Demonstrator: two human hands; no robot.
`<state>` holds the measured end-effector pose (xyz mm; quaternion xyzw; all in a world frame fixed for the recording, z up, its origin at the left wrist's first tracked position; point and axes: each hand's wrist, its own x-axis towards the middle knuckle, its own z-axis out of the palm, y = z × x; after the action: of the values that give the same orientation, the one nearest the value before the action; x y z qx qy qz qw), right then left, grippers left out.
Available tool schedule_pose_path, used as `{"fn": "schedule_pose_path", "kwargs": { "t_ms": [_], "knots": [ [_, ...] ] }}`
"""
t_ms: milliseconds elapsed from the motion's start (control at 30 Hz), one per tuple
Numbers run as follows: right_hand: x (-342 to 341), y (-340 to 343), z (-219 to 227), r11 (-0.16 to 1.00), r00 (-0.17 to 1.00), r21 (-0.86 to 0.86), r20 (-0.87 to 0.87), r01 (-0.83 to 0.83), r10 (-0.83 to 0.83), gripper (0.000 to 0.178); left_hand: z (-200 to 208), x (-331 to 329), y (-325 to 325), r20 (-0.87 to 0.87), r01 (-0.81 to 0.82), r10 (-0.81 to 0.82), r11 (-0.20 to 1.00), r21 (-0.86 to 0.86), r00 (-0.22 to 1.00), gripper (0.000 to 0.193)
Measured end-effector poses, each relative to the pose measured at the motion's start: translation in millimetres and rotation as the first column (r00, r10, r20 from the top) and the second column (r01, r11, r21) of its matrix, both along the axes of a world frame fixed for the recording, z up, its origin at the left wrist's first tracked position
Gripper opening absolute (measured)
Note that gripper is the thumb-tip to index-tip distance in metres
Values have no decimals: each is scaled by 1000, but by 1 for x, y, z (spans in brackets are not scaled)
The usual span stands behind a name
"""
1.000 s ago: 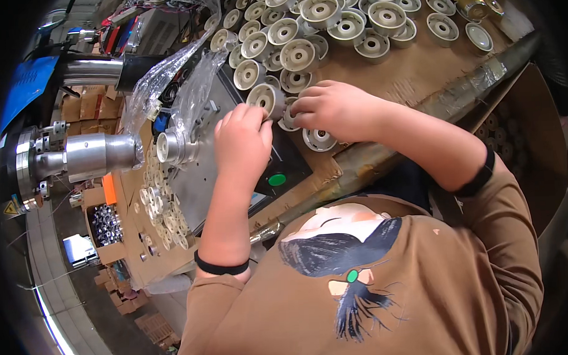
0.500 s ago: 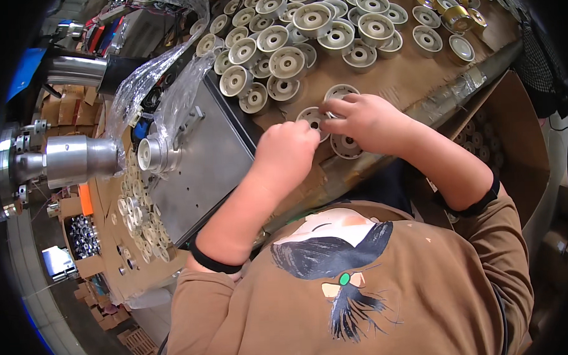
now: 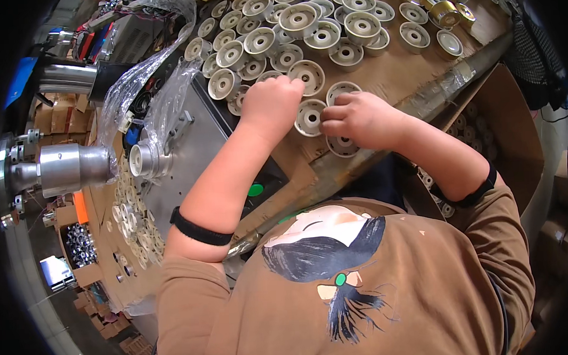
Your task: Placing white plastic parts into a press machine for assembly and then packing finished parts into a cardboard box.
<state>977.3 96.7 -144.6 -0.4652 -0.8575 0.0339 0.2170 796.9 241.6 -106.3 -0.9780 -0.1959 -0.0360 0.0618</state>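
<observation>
My left hand point(image 3: 272, 103) is closed at the near-left rim of a white wheel-shaped part point(image 3: 310, 74), at the front of the crowd of similar parts. Its fingertips are partly hidden behind the knuckles. My right hand point(image 3: 362, 119) is curled over a small group of the same parts near the table's front edge. Its fingertips come to the right rim of one white wheel-shaped part point(image 3: 308, 119). Another slotted part point(image 3: 341, 147) lies partly under that hand, and a third point(image 3: 341, 88) sits just beyond it. What the right fingers grip cannot be made out.
Many white parts point(image 3: 361, 26) crowd the far side of the cardboard-covered table point(image 3: 411, 70), with gold ones point(image 3: 444, 14) at far right. A metal machine plate point(image 3: 186, 165) and spindle point(image 3: 77, 166) stand left. An open carton point(image 3: 514, 132) of parts sits right.
My left hand has moved away from the near parts, up and left to a part at the pile's front. My right hand stays over the near group with its fingers more curled.
</observation>
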Motion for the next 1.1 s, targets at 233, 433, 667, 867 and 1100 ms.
{"fn": "schedule_pose_path", "kwargs": {
  "t_ms": [233,433,667,867,1100],
  "knots": [
    [-5,-3,5,998,999,42,13,50,-50,30,-3,-10,3,-88,41,-61,975,-220,994,8],
    [-10,3,22,987,989,-153,145,55,-32,35,9,-15,-19,-211,-218,152,916,-336,966,22],
    [5,-12,19,966,986,-227,139,127,-97,29,55,-22,-26,-13,-170,174,937,-306,985,35],
    [112,-176,43,760,696,-340,-312,554,-647,37,83,-84,-17,160,-172,259,892,-418,953,28],
    [183,-280,-129,255,470,-529,321,809,-822,37,67,-85,-29,99,-342,435,812,-473,895,27]
  ]
}}
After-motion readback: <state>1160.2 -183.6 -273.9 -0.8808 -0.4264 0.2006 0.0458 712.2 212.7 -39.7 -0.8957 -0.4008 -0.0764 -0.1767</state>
